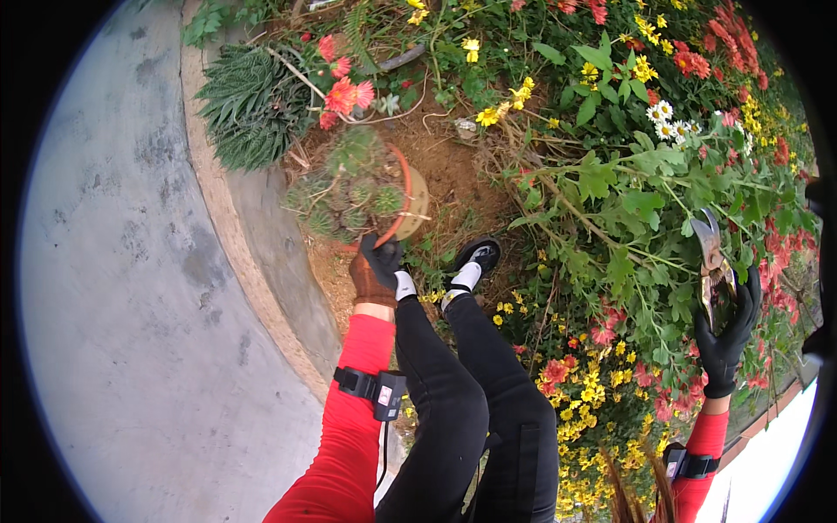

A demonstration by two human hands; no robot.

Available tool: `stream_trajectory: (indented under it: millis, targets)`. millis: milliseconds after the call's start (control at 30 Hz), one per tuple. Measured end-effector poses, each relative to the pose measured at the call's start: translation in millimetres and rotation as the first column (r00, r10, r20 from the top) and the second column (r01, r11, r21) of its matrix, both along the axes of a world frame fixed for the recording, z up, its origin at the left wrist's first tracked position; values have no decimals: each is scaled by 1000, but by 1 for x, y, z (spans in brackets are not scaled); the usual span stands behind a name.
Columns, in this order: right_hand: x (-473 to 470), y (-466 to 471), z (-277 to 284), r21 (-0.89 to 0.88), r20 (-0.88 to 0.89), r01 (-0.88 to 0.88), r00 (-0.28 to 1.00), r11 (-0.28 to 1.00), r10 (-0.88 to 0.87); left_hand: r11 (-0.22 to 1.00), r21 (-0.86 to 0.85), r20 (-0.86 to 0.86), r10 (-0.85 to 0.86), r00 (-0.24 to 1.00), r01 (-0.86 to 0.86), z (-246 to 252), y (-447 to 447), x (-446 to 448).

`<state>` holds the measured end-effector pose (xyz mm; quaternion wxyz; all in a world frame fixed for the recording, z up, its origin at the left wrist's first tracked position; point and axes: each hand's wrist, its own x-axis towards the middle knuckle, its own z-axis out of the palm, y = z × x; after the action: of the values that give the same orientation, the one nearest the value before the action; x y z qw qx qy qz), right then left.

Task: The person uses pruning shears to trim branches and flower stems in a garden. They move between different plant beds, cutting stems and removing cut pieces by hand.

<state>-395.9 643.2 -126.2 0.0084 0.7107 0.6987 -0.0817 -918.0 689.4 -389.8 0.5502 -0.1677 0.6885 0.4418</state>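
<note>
My left hand (378, 265), in a black and brown work glove, grips the rim of a round flowerpot (413, 196) with an orange rim. Spiny cacti (356, 189) fill the pot, which leans over and looks slightly blurred. At the right, my right hand (729, 327), in a black glove, holds a pair of pruning shears (713, 261) by the handles. The metal blades point up and stand apart, beside green leafy stems (608, 180). Whether the blades touch a stem, I cannot tell.
A grey concrete path (163, 274) with a raised curb (281, 222) curves along the left. Spiky rosette succulents (252, 108) grow beside it. Red flowers (343, 96) and yellow flowers (582, 405) crowd the bed. My shoe (480, 255) stands on the soil near the pot.
</note>
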Motion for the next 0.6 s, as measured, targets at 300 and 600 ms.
stream_trajectory:
  millis: [300, 600]
  targets:
    - [31, -27, -25, 36, -58, 103, 993, 994, -101, 971, 43, -23, -233, 972, 234, -8, -1, 110]
    - [33, -41, -26, 25, -30, 190, 981, 981, -190, 847, 169, 122, -525, 842, 504, -79, -18, 73]
